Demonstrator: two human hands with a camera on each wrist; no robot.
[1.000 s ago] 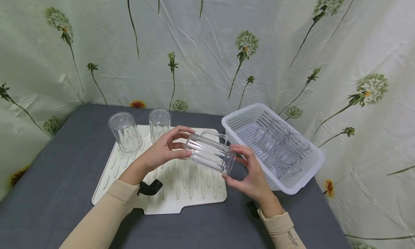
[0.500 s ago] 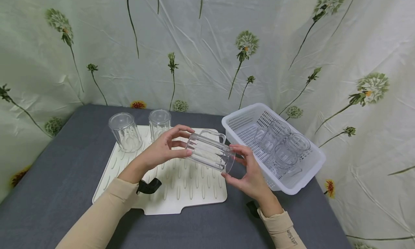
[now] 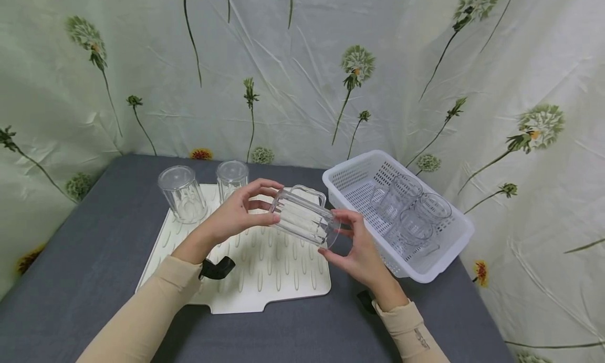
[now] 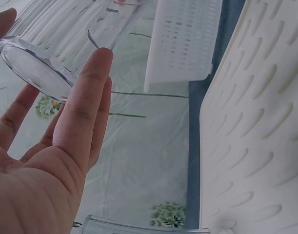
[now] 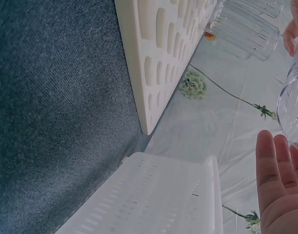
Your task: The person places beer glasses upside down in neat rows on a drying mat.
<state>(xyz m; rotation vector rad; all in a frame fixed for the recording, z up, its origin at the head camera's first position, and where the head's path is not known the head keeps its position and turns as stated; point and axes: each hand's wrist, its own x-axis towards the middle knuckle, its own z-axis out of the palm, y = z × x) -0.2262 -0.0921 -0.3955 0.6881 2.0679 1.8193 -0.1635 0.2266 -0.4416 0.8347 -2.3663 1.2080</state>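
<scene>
A clear glass mug lies on its side in the air over the white ridged drying mat, sloping down to the right. My left hand holds it at the base end, thumb in front and fingers behind. At the rim end my right hand grips it between thumb and fingers. The mug's handle points up and away. In the left wrist view, the round base sits between thumb and fingers of the left hand. The right wrist view shows the rim beside the right fingers.
Two clear glasses stand upside down at the mat's back left, a wider-looking glass and another glass. To the right, a white perforated basket holds several glass mugs. A floral curtain hangs behind the dark-covered table.
Both hands have turned the mug slightly, its handle moving up and a little left. The right hand has shifted slightly left and up. The glasses and basket stay put.
</scene>
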